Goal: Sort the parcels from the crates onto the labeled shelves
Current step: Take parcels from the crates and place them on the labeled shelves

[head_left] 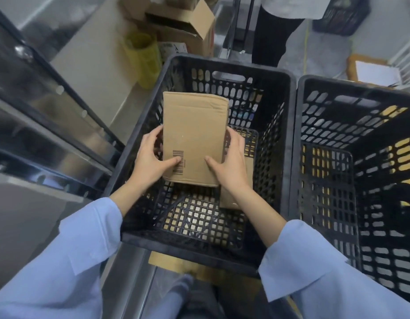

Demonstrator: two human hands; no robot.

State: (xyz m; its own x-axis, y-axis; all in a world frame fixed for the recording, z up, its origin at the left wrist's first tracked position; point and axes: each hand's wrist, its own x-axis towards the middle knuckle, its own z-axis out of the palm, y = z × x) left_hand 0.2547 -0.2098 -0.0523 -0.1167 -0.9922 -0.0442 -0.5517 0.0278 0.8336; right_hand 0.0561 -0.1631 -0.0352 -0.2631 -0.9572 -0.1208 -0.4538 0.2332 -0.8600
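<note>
Cardboard parcel (194, 130) clamped by left grip (151, 160) and right grip (230, 162) at side edges over black crate (289, 146). Best lifted level, rim cleared, barcode (178, 162) checked.

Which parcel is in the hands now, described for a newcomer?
Find the left black crate of the two. Over it, the left hand and right hand grip a brown cardboard box by its long sides. Unlike the second parcel lying lower in the crate under the right wrist, it shows a barcode beside the left thumb.

Parcel (194, 134) bears a barcode (178, 162), print apparently illegible
</note>
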